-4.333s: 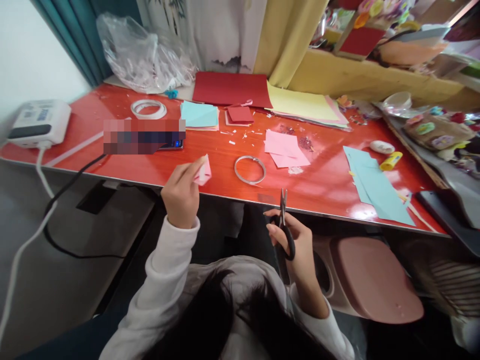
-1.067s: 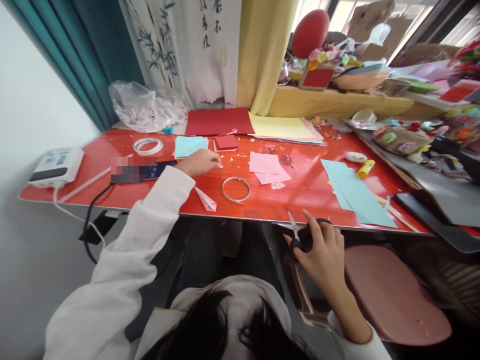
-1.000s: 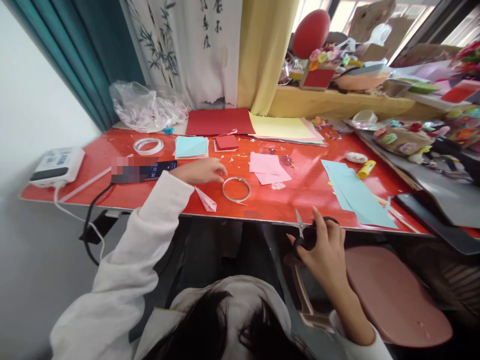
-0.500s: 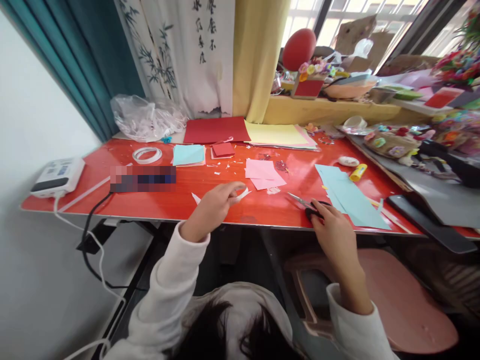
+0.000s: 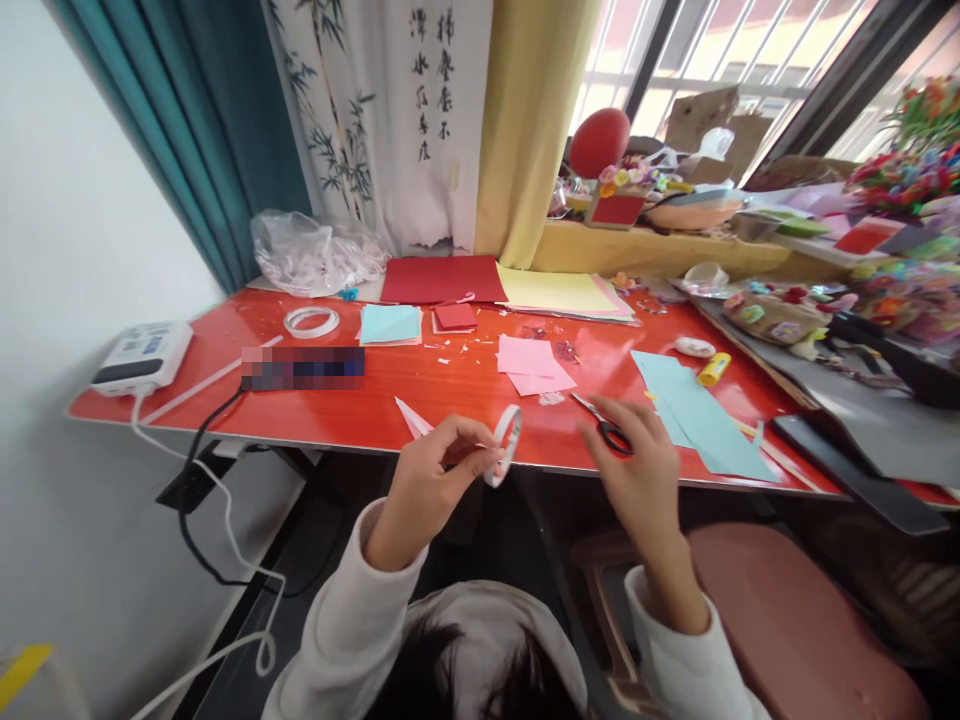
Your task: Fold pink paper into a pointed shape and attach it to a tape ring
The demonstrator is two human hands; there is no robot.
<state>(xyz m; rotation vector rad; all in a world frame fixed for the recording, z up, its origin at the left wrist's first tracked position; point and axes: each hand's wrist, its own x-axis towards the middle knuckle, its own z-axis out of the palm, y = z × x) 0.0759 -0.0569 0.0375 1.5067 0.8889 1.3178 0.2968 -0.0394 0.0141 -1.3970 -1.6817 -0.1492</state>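
Note:
My left hand [image 5: 442, 470] pinches a narrow roll of white tape [image 5: 514, 440] upright between thumb and fingers, near the table's front edge. Just beyond that hand, a pointed piece of pale pink paper [image 5: 411, 417] lies partly hidden behind the fingers. My right hand [image 5: 637, 455] is slightly blurred, fingers apart and holding nothing. Beneath and beside its fingers, scissors with black handles [image 5: 616, 437] rest on the red table [image 5: 360, 410]. Pink paper squares [image 5: 534, 365] lie between the hands and farther back; light blue paper strips [image 5: 701, 415] are to the right.
Another white tape roll [image 5: 311, 321], blue squares [image 5: 391, 325] and red squares [image 5: 455, 318] lie farther back. A yellow glue stick [image 5: 713, 369] is at right, near a long black object [image 5: 855, 472]. A power strip [image 5: 142, 356] with cables sits at left. Paper scraps are scattered mid-table.
My right hand has let go of the scissors and lifted off them, moving left. My left hand has turned and come nearer, bringing the tape roll into clear view. The camera view has shifted.

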